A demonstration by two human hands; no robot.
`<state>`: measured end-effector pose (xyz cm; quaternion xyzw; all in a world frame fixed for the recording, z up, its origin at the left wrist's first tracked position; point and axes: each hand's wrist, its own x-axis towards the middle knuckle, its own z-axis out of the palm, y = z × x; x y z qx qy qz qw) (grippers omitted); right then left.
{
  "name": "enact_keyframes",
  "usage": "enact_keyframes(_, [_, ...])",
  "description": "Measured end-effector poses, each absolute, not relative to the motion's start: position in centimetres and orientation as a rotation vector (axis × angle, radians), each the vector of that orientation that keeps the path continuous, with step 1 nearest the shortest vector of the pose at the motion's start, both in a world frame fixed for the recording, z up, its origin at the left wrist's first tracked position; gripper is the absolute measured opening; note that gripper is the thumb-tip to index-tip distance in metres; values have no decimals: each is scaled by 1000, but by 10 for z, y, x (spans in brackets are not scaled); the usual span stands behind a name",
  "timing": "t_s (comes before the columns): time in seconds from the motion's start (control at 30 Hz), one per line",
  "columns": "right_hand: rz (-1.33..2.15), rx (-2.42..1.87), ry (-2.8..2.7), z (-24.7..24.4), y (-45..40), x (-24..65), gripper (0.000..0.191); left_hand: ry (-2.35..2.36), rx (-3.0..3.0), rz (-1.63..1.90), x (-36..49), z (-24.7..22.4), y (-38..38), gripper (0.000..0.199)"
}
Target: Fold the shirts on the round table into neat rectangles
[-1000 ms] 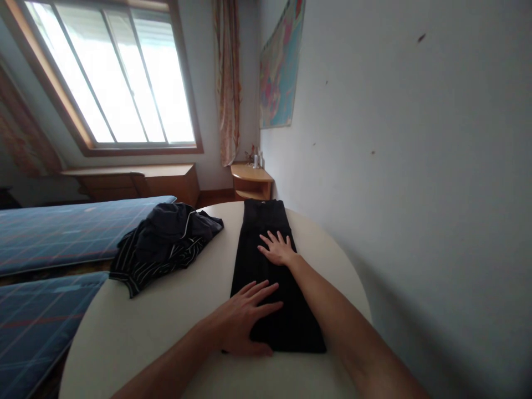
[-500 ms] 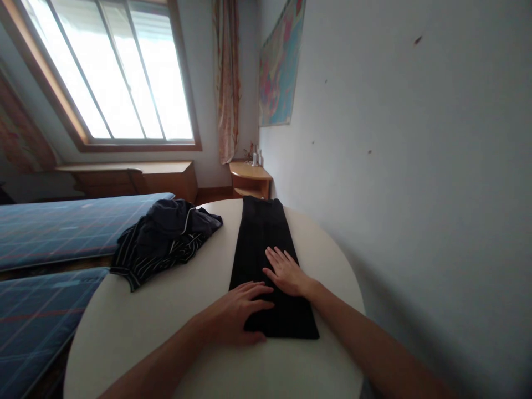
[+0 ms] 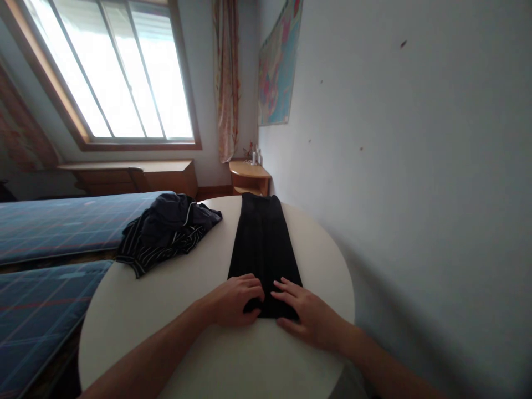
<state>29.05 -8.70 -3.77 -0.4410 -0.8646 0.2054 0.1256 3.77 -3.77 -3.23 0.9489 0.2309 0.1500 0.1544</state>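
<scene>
A long strip of folded black cloth (image 3: 264,238) lies lengthwise on a round white table (image 3: 187,343). My left hand (image 3: 239,299) rests at the left side of its near end, fingers curved over the fabric, with a gap between thumb and fingers. On the near right corner of the cloth lies my right hand (image 3: 305,310), fingers spread and thumb by the near edge. Neither hand visibly grips the cloth. A crumpled dark garment with white stripes (image 3: 166,227) sits at the table's far left.
Two blue plaid mattresses (image 3: 75,221) adjoin the table on the left. A bare white wall (image 3: 394,194) runs along the right. Beyond the table are a small wooden corner shelf (image 3: 249,169), a low wooden desk (image 3: 166,172) and a window (image 3: 120,72).
My right hand has moved back from the middle of the black cloth to its near right corner. My left hand's fingers are more curled. The near end of the cloth looks shorter and narrower.
</scene>
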Motion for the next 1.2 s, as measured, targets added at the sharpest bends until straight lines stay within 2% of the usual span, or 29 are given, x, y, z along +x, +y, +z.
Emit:
enact_keyframes(0.23, [450,-1236,-2486,-43,-81,292,29,741,2632,525,37,-40,-44,15])
enact_keyframes(0.47, [165,-1183,-2666,-35,-81,300,39,818,2640,490,36,-41,-53,40])
enact_keyframes(0.63, [-32,-1106,-2756,-26,-87,306,38,750,2824,454,35,-44,-53,25])
enact_keyframes(0.87, [-113,-1119,-2738,-28,-87,299,35,687,2945,505,34,-46,-52,20])
enact_keyframes(0.93, [-129,-1121,-2728,-28,-86,295,29,671,2960,483,34,-45,-52,20])
enact_keyframes(1.07, [-150,-1085,-2704,-31,-85,289,5,645,2967,462,31,-46,-53,20])
enact_keyframes(1.2, [-90,-1037,-2702,-34,-84,288,14,645,2910,427,31,-43,-55,20])
